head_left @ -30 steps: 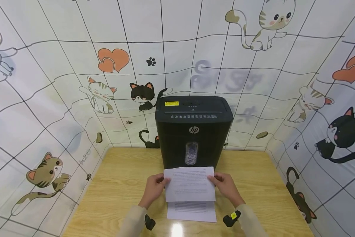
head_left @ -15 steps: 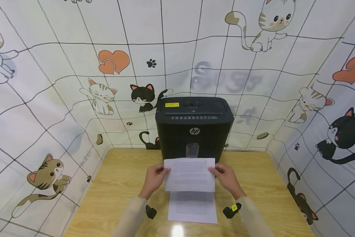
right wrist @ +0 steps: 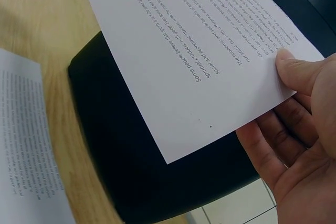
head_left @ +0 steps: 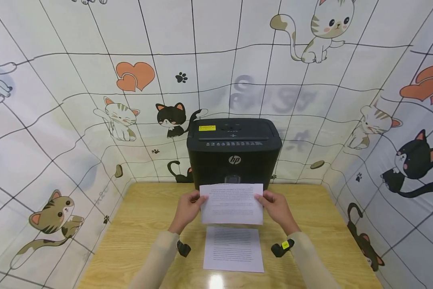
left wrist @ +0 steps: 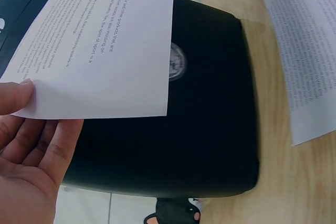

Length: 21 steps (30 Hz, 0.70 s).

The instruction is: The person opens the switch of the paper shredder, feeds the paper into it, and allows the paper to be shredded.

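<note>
Shifted toward the shredder (head_left: 234,162) since a second ago, the sheet (head_left: 232,204) now shows apart from the page (head_left: 233,249) lying nearest on the table (head_left: 148,233). Left hand (head_left: 185,208) and right hand (head_left: 278,209) pinch the sheet's side edges, thumbs on top. It covers the shredder's lower front; pale bits (left wrist: 177,62) show through the half-hidden window (head_left: 233,179). Behind stands a cat-print wall (head_left: 216,80)

Bright, even light fills the head view, seemingly from above; the pale wood-grain tabletop (head_left: 137,216) reflects a white patch of glare near the bottom edge. Wide-angle distortion stretches the white, cat-printed wall covering (head_left: 216,32) at the sides. In the dimmer wrist views, the black plastic paper shredder (left wrist: 215,103) loses detail in darkness, and print on the held white paper sheet (right wrist: 168,103) is partly legible, partly soft.
</note>
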Motion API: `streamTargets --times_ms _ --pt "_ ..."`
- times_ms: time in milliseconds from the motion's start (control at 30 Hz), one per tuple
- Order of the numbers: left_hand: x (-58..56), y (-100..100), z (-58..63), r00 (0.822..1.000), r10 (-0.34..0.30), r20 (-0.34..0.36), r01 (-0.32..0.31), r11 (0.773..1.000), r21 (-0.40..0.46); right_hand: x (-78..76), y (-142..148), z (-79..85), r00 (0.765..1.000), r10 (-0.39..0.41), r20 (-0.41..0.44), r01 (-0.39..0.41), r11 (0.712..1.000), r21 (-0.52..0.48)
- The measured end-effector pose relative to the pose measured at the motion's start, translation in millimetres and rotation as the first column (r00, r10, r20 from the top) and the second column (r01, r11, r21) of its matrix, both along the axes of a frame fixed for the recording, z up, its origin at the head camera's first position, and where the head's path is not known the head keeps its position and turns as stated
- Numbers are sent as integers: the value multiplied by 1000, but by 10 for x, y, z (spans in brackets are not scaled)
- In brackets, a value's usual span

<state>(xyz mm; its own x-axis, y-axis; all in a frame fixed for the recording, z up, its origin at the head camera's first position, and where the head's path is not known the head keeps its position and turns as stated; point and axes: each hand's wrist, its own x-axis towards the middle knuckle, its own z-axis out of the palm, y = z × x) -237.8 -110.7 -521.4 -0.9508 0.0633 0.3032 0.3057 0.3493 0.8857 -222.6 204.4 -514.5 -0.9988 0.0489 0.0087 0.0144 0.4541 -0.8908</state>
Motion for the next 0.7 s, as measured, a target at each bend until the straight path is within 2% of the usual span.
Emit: streamTargets --times_ms 167,400,467,633,700 --pt "-40 7 99 1000 -7 -28 7 1000 -1 -38 10 89 1000 0 -27 0 1000 16" --pt "-73 16 238 999 -12 -31 13 1000 20 -79 23 218 998 3 -66 -2 1000 28" --pt "-61 24 323 999 -9 -31 10 1000 20 -90 20 253 997 1 -82 2 999 38" --pt "-132 10 412 996 -9 -87 10 1000 10 -122 12 360 993 3 -120 2 999 46" --pt "-185 -4 409 993 -12 -119 13 1000 8 -135 17 404 990 12 -141 -6 999 43"
